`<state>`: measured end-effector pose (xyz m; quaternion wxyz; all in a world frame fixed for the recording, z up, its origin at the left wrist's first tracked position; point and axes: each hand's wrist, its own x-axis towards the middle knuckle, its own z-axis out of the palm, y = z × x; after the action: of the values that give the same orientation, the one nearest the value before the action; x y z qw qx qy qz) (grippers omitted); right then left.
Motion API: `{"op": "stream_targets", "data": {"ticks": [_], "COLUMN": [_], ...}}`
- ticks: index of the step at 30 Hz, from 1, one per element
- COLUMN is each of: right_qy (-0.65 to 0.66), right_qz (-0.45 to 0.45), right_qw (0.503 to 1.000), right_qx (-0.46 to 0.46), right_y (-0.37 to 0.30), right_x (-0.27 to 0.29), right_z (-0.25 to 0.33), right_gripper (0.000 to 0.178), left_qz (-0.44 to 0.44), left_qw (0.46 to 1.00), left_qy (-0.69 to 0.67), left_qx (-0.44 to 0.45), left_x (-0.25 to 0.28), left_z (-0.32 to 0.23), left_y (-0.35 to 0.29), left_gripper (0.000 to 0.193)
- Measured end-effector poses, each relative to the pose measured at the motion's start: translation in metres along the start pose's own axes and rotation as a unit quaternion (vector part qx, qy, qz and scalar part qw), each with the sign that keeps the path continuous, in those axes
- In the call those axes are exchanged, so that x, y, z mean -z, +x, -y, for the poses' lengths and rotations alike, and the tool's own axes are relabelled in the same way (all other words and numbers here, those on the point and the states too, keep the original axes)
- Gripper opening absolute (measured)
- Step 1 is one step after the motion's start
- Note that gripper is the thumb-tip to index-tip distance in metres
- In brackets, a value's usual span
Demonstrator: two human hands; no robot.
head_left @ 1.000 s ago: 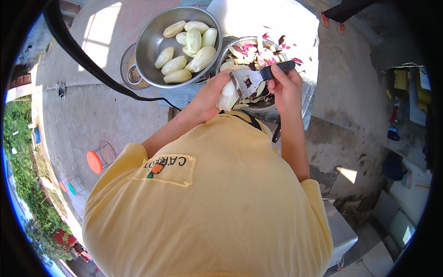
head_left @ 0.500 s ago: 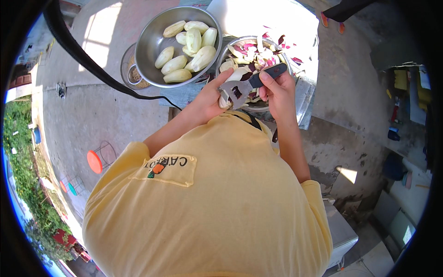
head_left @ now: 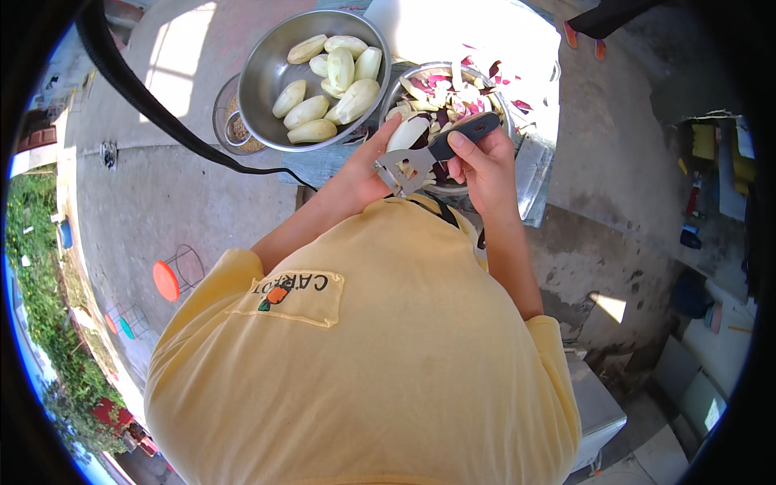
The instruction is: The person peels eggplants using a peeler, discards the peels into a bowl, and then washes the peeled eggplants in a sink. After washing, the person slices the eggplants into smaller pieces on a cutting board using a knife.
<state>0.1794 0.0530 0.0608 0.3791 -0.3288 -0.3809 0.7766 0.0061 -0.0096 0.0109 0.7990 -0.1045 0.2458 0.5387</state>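
My left hand (head_left: 364, 174) is closed around a mostly peeled white eggplant (head_left: 406, 134) and holds it over a metal bowl of peelings. In my right hand (head_left: 490, 166) is a wide metal peeler (head_left: 411, 168) with a dark handle, gripped between thumb and fingers. The peeler's flat blade head lies across the near part of the eggplant and hides it there. Purple and pale peelings (head_left: 440, 95) fill the bowl beneath both hands. Left of it, a larger steel bowl (head_left: 259, 85) contains several peeled eggplants (head_left: 340, 71).
Both bowls stand on a low bluish table (head_left: 303, 166). Loose purple peels (head_left: 521, 106) lie on its sunlit right side. A wire sieve (head_left: 222, 113) sits partly under the steel bowl. A stool with an orange seat (head_left: 166, 280) is on the floor at left; a black strap (head_left: 153, 109) crosses the upper left.
The peeler has slid slightly toward my body and to the left along the eggplant, my right hand moving with it. More of the eggplant's white far end shows.
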Motion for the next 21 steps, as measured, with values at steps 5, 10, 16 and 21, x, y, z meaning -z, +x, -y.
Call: {"op": "stream_targets", "data": {"ticks": [5,10,16,21], "right_qy": [-0.054,-0.039,0.049,0.02], "right_qz": [-0.107,-0.178,-0.028,-0.003], "right_qw": [0.989,0.972,0.998,1.0], "right_qx": [0.086,0.146,0.011,-0.02], "right_y": [0.031,0.033,-0.002,0.006], "right_x": [0.052,0.094,0.011,0.017], "right_z": [0.002,0.014,0.007,-0.005], "right_gripper": [0.015,0.012,0.016,0.016], "left_qz": [-0.023,0.053,0.01,-0.018], "left_qw": [0.998,0.996,0.999,0.997], "left_qy": [0.05,-0.01,-0.03,-0.039], "left_qx": [0.03,0.075,0.019,0.057], "left_x": [-0.013,-0.006,-0.007,-0.015], "left_z": [0.003,0.003,0.008,0.015], "left_y": [-0.008,-0.011,-0.003,-0.004], "left_gripper": [0.037,0.044,0.037,0.035]}}
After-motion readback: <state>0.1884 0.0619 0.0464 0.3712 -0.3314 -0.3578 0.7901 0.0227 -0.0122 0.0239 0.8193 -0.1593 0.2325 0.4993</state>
